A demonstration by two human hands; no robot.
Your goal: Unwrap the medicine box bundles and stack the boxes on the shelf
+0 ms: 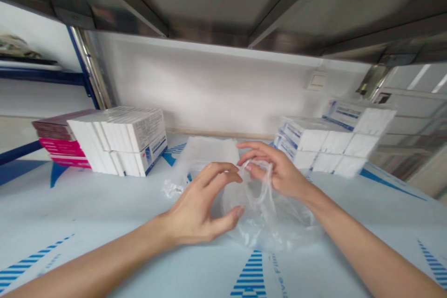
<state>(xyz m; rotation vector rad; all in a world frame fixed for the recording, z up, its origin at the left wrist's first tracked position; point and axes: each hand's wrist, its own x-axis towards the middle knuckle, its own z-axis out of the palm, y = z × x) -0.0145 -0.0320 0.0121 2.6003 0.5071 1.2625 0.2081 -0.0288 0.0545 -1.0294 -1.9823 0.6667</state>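
Observation:
A clear plastic bag (268, 223) lies crumpled on the blue-white table covering, its handle loops lifted off the surface. The fingers of my right hand (268, 165) are hooked through a handle of this bag and hold it up. At the left of the bag is my left hand (206, 207), thumb and fingers spread apart with nothing between them. Its fingertips come close to the handle; whether they touch it I cannot tell. Behind both hands rests a flat stack of translucent plastic bags (209, 151), partly hidden by my left hand.
White boxes (118, 139) stand stacked at the back left beside maroon and pink boxes (64, 142). More white boxes (324, 142) are piled at the back right. A metal shelf (223, 4) hangs low overhead, and a white wall (216, 88) with a switch (317, 80) closes off the back.

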